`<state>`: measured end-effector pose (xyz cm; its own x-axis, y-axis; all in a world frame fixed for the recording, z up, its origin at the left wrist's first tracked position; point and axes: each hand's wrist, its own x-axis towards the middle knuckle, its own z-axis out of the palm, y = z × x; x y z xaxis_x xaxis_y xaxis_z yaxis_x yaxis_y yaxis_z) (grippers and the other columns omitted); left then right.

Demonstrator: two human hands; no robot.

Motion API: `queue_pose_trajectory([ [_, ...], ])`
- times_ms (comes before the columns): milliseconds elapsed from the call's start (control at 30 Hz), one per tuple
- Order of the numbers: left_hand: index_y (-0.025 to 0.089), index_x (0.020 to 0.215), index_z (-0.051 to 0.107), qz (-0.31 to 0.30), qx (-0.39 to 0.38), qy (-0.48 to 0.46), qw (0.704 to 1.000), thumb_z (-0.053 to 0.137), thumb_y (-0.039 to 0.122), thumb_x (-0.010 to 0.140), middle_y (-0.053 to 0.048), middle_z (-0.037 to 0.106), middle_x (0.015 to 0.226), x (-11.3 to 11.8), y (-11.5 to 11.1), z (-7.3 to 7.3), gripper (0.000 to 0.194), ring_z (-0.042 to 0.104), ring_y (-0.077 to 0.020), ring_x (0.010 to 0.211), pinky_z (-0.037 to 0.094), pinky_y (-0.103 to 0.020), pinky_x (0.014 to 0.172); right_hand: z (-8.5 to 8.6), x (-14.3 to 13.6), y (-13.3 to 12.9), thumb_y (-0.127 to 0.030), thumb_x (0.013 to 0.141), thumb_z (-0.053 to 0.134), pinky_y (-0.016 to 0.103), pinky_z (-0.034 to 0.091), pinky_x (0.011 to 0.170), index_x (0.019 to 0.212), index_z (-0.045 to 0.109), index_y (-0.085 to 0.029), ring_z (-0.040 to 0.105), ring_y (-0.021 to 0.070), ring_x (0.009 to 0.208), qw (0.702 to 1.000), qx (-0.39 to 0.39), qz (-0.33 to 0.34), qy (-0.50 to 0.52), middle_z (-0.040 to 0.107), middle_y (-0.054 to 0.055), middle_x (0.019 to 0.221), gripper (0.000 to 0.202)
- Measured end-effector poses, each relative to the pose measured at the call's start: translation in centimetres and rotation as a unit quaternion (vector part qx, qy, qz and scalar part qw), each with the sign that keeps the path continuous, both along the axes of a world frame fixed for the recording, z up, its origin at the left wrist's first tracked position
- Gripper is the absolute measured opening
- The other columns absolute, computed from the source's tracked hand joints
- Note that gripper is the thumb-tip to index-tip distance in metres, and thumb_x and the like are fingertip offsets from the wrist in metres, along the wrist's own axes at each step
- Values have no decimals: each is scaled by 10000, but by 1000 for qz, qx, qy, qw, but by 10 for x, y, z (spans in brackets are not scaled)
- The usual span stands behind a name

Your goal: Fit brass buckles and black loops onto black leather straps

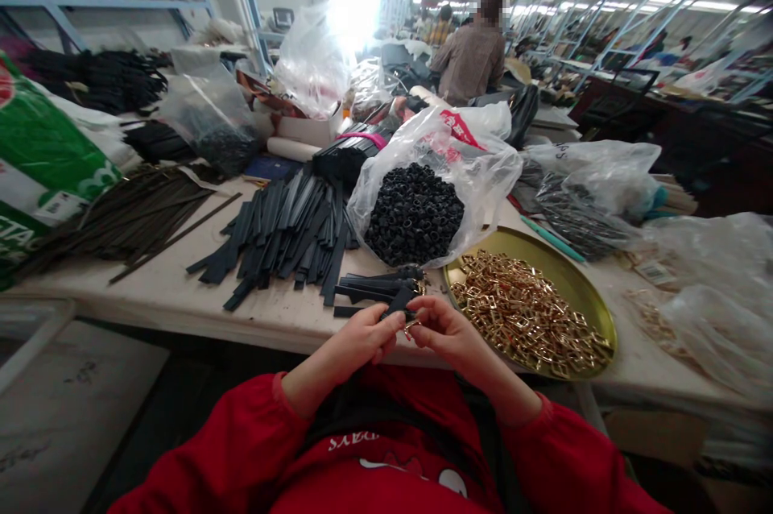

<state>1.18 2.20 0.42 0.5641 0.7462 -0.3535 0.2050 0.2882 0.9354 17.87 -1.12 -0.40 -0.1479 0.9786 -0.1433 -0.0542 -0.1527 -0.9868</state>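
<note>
My left hand pinches a short black strap at the table's front edge. Close beside it, my right hand has its fingers closed on a small gold buckle at the strap's end. Whether the strap passes through the buckle is too small to tell. Just behind the hands lie several black straps with gold buckles. A pile of loose black straps spreads to the left. Black loops fill a clear plastic bag. Many gold buckles lie in a round gold tray at right.
Dark brown strips and a green package are at the left. Plastic bags lie at the right, and a teal tool rests behind the tray. A person sits farther back, facing away.
</note>
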Motion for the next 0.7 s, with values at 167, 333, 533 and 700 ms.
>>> queue_pose_trajectory([
  [167, 166, 781, 516, -3, 169, 88, 982, 341, 393, 858, 34, 502, 588, -9, -2, -2, 297, 432, -87, 483, 319, -199, 466, 2, -3, 2, -305, 602, 758, 220, 445, 602, 850, 613, -212, 538, 67, 582, 969, -103, -124, 188, 592, -48, 691, 302],
  [333, 175, 771, 558, -49, 324, 169, 930, 357, 300, 876, -14, 596, 746, -7, -12, 5, 258, 532, -141, 705, 370, -230, 636, -3, -21, -7, -273, 546, 801, 202, 479, 582, 793, 616, -214, 539, 53, 557, 933, -170, -144, 284, 583, -56, 690, 313],
  [533, 173, 776, 559, -85, 364, 205, 905, 357, 267, 882, -24, 598, 770, -6, -14, 5, 246, 539, -147, 721, 372, -229, 642, -6, -21, -15, -386, 601, 756, 168, 432, 509, 830, 681, -187, 494, 48, 536, 942, -164, -131, 262, 574, -36, 653, 312],
  [700, 174, 818, 573, -97, 369, 188, 905, 367, 253, 881, -23, 616, 818, -10, -16, 6, 229, 546, -150, 763, 380, -230, 672, -9, -17, -13, -327, 620, 751, 168, 401, 506, 921, 684, -216, 463, 39, 525, 955, -110, -156, 227, 587, -42, 686, 328],
])
